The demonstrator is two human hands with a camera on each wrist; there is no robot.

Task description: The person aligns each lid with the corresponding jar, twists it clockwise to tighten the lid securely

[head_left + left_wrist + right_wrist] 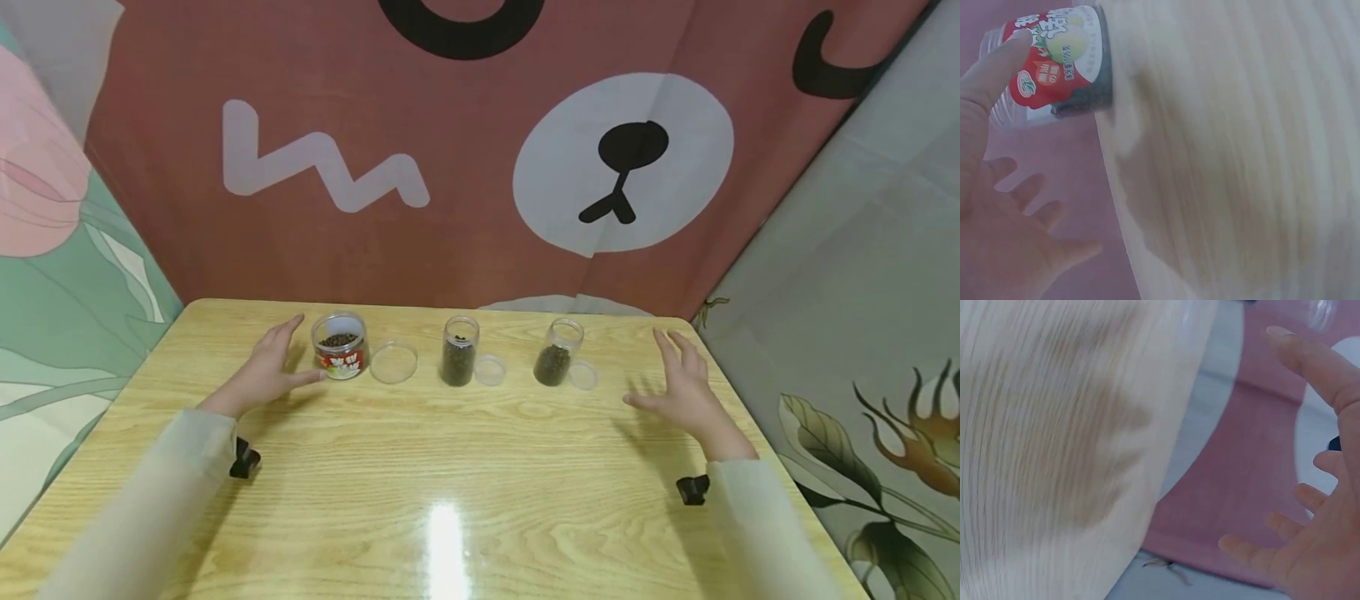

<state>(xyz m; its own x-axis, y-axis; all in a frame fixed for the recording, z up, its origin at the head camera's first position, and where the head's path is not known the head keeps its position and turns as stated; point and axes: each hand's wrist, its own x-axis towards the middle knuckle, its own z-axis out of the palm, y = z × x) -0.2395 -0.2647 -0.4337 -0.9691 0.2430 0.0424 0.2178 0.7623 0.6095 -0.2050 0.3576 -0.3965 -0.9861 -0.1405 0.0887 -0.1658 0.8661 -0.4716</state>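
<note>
Two long, cream-coloured cloth sleeves [142, 500] [765, 525] stretch over a shiny, pale yellow counter [360, 475] with wood lines. Maybe they are wide apart so the jars sit in plain sight between them. The left hand [262, 372] is open, with its fingers spread. Its thumb is right by a short, wide, clear jar [341, 354] with a red label [342, 363]; I cannot tell if they touch. The right hand [681, 396] is open too and holds nothing, well apart from the short jar.

All three jars stand upright in a row near the back edge, maybe so nothing spills while they have no tops on. One lid lies flat just right of each, perhaps to keep the pairs together: a wide, round, see-through lid [393, 363] by the short jar, a small, round, whitish lid [491, 371] by the tall, slim, clear middle jar [459, 354], and another small lid [583, 375] by the tall, slim, clear right jar [558, 354].

The short jar looks fat, with little brown bits [339, 340] inside. The tall jars hold darker bits, and the middle one looks fuller.
</note>
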